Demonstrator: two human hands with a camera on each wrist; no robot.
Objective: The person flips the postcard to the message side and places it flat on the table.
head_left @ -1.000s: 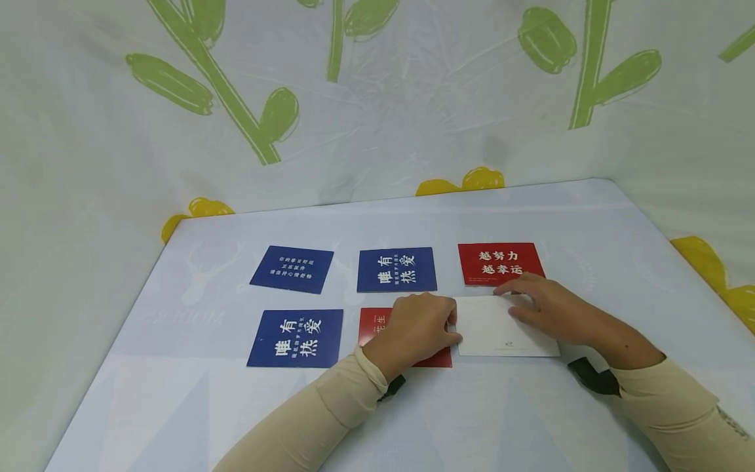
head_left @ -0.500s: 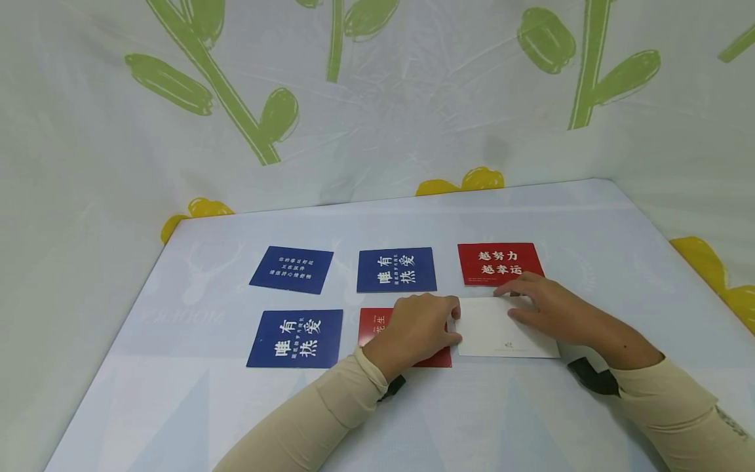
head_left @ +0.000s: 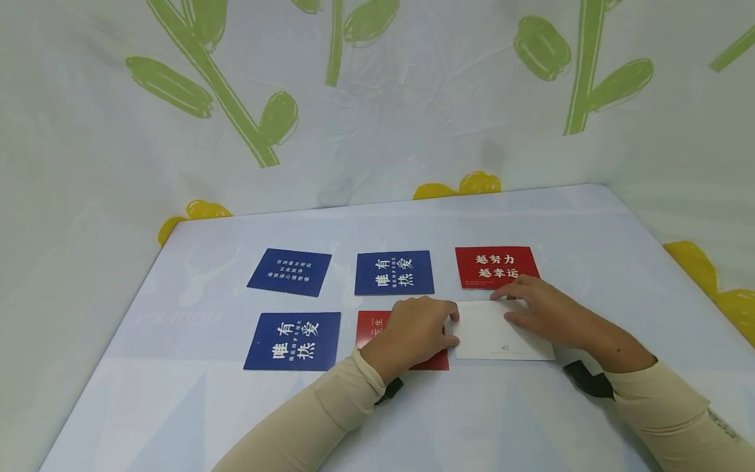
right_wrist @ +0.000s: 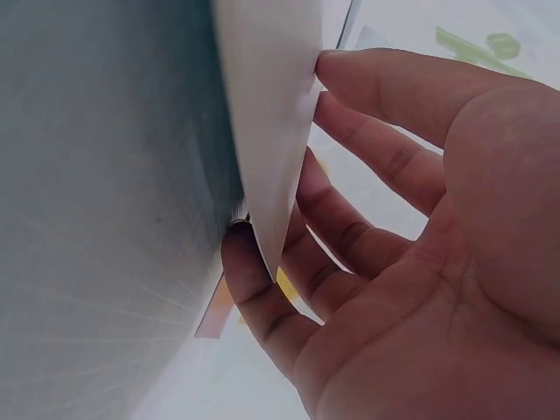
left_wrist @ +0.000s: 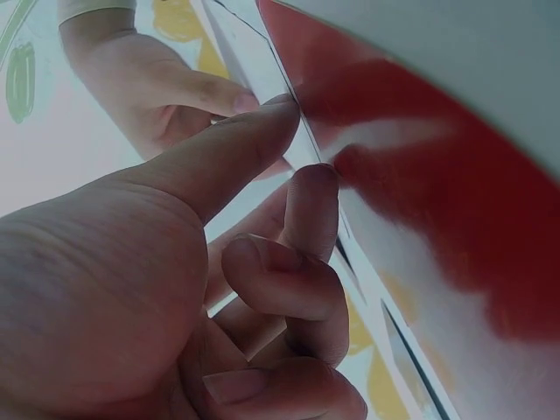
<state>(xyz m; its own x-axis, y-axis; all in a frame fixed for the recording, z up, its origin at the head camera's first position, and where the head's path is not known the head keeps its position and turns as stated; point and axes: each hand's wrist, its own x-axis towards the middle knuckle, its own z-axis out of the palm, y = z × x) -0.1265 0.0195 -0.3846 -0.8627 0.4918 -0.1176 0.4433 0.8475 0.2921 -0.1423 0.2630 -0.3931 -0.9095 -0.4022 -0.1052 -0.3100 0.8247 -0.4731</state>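
A white card (head_left: 501,337) lies flat on the table between both hands, a tiny print near its lower edge. My left hand (head_left: 409,331) rests over a red card (head_left: 370,326), hiding much of it; the thumb and forefinger, spread apart, touch down by the white card's left edge. In the left wrist view the other fingers (left_wrist: 293,289) are bent beside the red surface. My right hand (head_left: 545,314) reaches in from the right, its fingertips on the white card's far and right part. The right wrist view shows long, slightly bent fingers (right_wrist: 350,227) against the card.
Another red card (head_left: 492,265) with white characters lies just behind the right hand. Blue cards lie at the back left (head_left: 289,272), back middle (head_left: 394,273) and front left (head_left: 291,341). A pale curtain (head_left: 377,131) with green plants hangs behind the table (head_left: 177,406).
The head view has shifted slightly, so the whole scene sits a little lower and further left. Both hands and the cards keep their places relative to each other.
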